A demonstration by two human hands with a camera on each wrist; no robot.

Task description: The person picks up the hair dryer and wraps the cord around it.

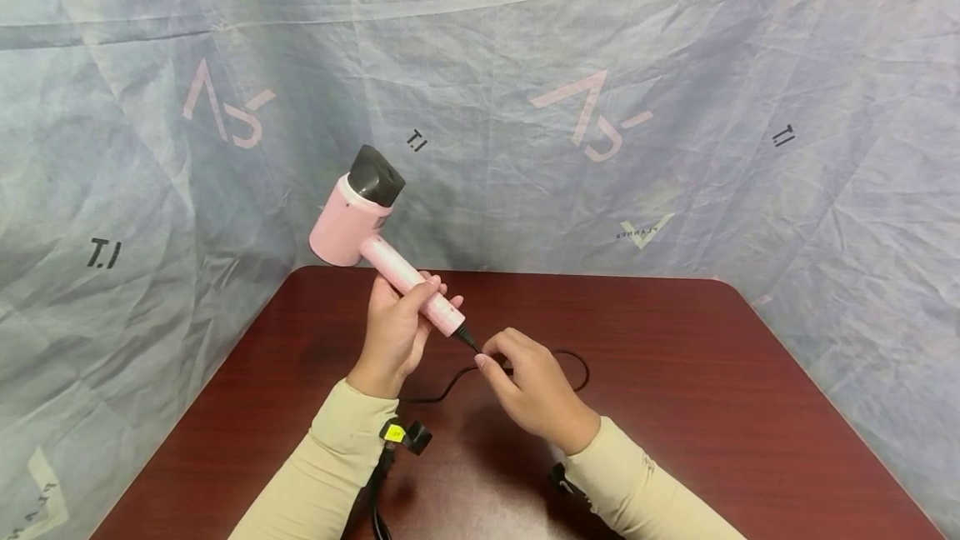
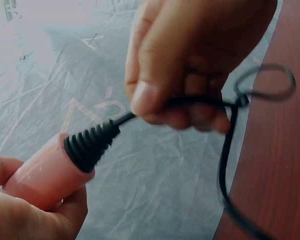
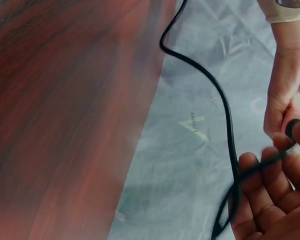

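A pink hair dryer (image 1: 347,227) with a black nozzle (image 1: 377,177) is held up above the table, nozzle end up and handle slanting down to the right. My left hand (image 1: 395,327) grips the lower handle, thumb laid along it. At the handle's base, my right hand (image 1: 536,386) pinches the black power cord (image 2: 125,118) between thumb and forefinger, just past the ribbed strain relief (image 2: 92,145). Beyond the right fingers the cord forms a small loop (image 2: 292,82), then runs off to the left beneath the hands.
A dark red wooden table (image 1: 675,357) lies under both hands. Grey printed cloth (image 1: 480,107) hangs behind it and along both sides. Black wrist-worn gear with a yellow tag (image 1: 393,433) and a cable hangs by the left cuff.
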